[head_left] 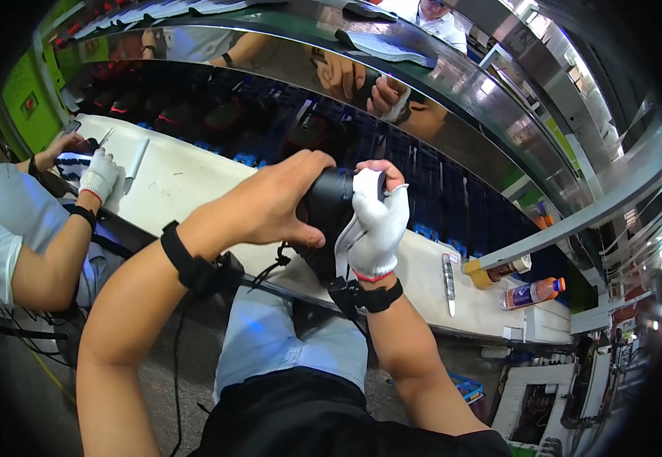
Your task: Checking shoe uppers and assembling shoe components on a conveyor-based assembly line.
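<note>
A black shoe (326, 204) with a smooth dark surface is held up between my hands, above the near edge of the pale bench (201, 177). My bare left hand (274, 199) wraps its left side, thumb toward me and fingers over the top. On the opposite side, my right hand (380, 217) grips it in a white glove that leaves some fingertips bare. A white strip hangs by the glove's palm. Black cord ends (274, 263) dangle below my left hand; I cannot tell what they are fixed to. Much of the shoe is hidden by my hands.
At left a co-worker's gloved hand (99, 177) is near scissors. To my right lie a marker-like stick (449, 283), a yellow roll (481, 274) and a bottle with an orange cap (532, 293). Dark shoes (228, 114) line the lower conveyor behind the bench; a metal-edged shelf (300, 47) runs above.
</note>
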Demonstrator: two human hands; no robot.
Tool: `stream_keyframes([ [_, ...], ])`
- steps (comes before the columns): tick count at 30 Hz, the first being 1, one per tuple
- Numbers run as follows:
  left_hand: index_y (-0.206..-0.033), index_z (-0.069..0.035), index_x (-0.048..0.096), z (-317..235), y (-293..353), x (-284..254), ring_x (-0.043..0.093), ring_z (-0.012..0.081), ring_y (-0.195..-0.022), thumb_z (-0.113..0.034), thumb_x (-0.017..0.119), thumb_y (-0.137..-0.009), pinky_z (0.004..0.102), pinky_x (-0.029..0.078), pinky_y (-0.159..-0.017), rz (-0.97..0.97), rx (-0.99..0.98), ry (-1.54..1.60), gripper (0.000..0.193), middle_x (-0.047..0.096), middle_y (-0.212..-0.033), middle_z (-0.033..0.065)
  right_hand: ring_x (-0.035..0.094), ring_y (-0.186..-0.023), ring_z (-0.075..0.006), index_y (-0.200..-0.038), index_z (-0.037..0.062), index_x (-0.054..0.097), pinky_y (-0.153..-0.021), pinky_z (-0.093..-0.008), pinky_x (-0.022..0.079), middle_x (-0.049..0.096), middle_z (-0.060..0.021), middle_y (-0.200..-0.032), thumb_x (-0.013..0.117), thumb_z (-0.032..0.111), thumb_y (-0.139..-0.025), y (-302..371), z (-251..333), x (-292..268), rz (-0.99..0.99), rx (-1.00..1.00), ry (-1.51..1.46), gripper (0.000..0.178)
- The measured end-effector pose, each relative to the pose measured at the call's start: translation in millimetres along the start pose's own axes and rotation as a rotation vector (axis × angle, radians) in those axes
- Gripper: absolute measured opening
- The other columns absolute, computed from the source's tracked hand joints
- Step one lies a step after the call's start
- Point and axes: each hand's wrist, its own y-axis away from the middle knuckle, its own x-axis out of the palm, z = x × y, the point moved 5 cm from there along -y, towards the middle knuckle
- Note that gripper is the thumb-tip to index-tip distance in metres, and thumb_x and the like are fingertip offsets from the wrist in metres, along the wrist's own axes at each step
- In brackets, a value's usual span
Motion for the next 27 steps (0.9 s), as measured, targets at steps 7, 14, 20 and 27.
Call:
stream_keyframes([
  [7, -0.143, -0.003, 0.052, -14.9, -20.1, -0.8, 0.07, 0.0438, -0.116, -0.023, 0.102, -0.07, 0.0487, 0.058, -0.098, 0.085, -0.015, -0.023, 0.091, 0.065, -0.13, 0.0228, 0.061, -0.106, -0.0169, -0.124, 0.0063, 0.063, -0.098, -0.0348, 0.053, 0.064, -0.0074, -0.115, 0.066, 0.011, -0.099, 4.8, 11.0, -20.7, -0.128, -0.149, -0.165, 0.025],
  [14, -0.148, -0.001, 0.047, 34.0, 13.0, -10.2, 0.074, 0.0287, -0.109, -0.011, 0.102, -0.071, 0.0411, 0.062, -0.094, 0.16, -0.323, 0.212, 0.095, 0.071, -0.124, 0.021, 0.066, -0.117, -0.0265, -0.144, 0.014, 0.056, -0.108, -0.0423, 0.056, 0.065, -0.0114, -0.129, 0.075, 0.022, -0.096, 7.6, -27.6, -19.0, -0.118, 0.057, -0.268, 0.052],
  [20, -0.149, -0.003, 0.049, 30.2, 35.1, -23.4, 0.067, 0.0436, -0.125, -0.021, 0.103, -0.071, 0.0461, 0.054, -0.107, 0.061, -0.281, 0.053, 0.096, 0.067, -0.131, 0.0246, 0.065, -0.116, -0.021, -0.152, 0.0137, 0.052, -0.101, -0.0383, 0.055, 0.063, -0.0077, -0.128, 0.092, 0.025, -0.084, -5.0, -21.0, 40.5, 0.467, 0.135, 0.515, 0.08],
  [27, -0.15, 0.0, 0.047, 41.7, 27.9, -22.8, 0.065, 0.0464, -0.13, -0.027, 0.1, -0.073, 0.0488, 0.053, -0.111, 0.095, -0.267, 0.051, 0.098, 0.065, -0.136, 0.0277, 0.064, -0.107, -0.0239, -0.148, 0.0123, 0.054, -0.093, -0.0423, 0.055, 0.066, -0.0082, -0.119, 0.075, 0.047, -0.103, -3.9, -54.3, -12.5, -0.128, 0.208, -0.513, 0.061],
])
